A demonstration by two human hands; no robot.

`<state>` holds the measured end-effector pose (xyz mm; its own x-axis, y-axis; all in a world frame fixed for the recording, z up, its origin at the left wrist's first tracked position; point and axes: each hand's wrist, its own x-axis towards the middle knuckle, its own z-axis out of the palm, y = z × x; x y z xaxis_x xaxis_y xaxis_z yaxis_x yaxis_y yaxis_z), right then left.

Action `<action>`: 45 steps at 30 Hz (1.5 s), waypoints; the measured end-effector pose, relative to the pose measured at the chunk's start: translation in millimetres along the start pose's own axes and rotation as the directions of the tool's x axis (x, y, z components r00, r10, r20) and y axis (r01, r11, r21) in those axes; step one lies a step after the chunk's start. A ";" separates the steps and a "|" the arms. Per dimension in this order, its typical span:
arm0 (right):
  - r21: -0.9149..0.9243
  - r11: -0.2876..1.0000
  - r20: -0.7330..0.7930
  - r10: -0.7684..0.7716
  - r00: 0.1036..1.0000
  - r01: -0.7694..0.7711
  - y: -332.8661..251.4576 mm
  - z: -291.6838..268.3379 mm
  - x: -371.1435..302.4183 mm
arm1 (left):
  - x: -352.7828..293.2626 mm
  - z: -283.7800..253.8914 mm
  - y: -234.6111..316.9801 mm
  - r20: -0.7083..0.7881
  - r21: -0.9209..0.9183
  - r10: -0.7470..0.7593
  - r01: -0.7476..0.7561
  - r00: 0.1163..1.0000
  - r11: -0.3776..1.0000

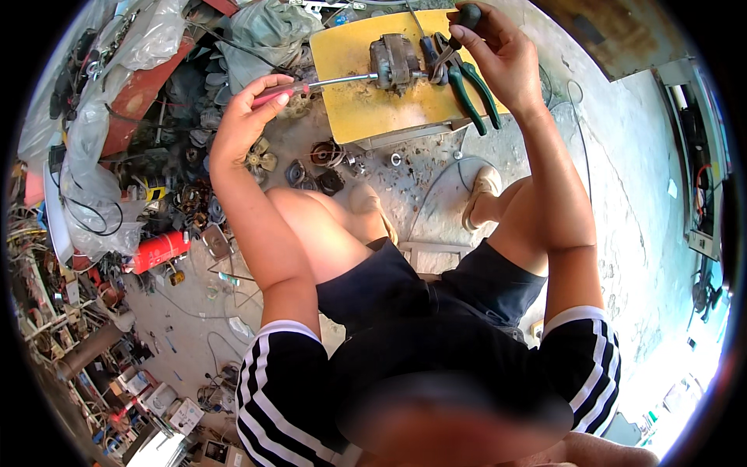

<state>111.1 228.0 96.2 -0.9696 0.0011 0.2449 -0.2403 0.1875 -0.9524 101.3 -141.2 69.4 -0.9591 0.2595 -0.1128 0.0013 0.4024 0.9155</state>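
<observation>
My left hand (247, 117) is closed around the red handle of a screwdriver (336, 80). Its metal shaft points right and its tip meets a small, worn electric motor (395, 64) lying on a yellow board (350, 113). On the motor's other side, my right hand (502, 58) grips a black-handled tool (468, 15), whose metal shaft slants down toward the motor's right end; its tip is hard to make out. Green-handled pliers (473, 97) lie just under that hand. Beside them rests another thin-shafted screwdriver (426, 48) with a dark handle.
The yellow board tops a low stand between my feet and the far clutter. Motor parts, including a coil ring (325, 153) and a fan wheel (261, 156), lie on the floor. Plastic bags (268, 39) and a red canister (159, 251) crowd the left. A cable (582, 132) trails at right.
</observation>
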 end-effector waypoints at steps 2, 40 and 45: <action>0.012 0.999 -0.025 -0.046 0.999 0.046 3.7 -1.2 1.3 | 1.0 1.0 4.7 0.015 -0.004 -0.009 0.009 1.000 1.000; -0.431 0.892 -0.049 0.124 0.991 -0.133 -28.5 -1.8 -13.2 | 8.4 22.7 11.1 0.018 0.077 0.054 -0.055 0.998 0.995; 0.103 0.929 0.185 0.334 0.924 -0.356 -23.5 -23.4 -27.3 | 8.5 22.0 14.8 0.007 0.181 0.030 -0.031 1.000 0.983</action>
<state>144.4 246.6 116.1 -0.9850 -0.1182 -0.1254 0.1174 0.0723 -0.9904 99.4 -113.7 73.5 -0.9567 0.2775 -0.0881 0.0816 0.5462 0.8337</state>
